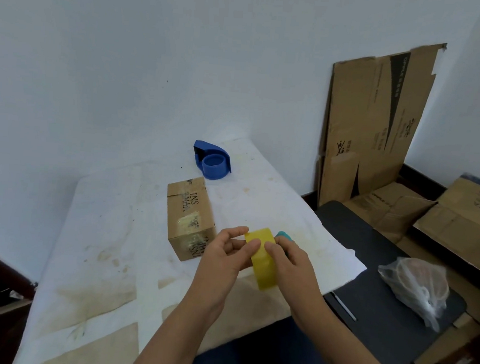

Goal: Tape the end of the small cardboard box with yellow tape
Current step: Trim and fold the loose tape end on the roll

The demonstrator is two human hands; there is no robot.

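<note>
A small cardboard box (188, 216) lies on the white stained table (107, 229), its near end facing me with old clear tape on top. Just right of it, above the table, I hold a roll of yellow tape (262, 261) between both hands. My left hand (225, 254) pinches the roll's upper left edge with thumb and fingers. My right hand (290, 262) grips the roll from the right, thumb pressed on its outer face. A teal piece (282, 235) shows behind my right fingers; what it is cannot be told.
A blue tape dispenser (212, 160) sits at the table's far edge by the wall. Flattened cardboard sheets (376, 120) lean against the wall at right. A dark mat (381, 291) beside the table carries a plastic bag (419, 285) and a thin pen-like stick (343, 305).
</note>
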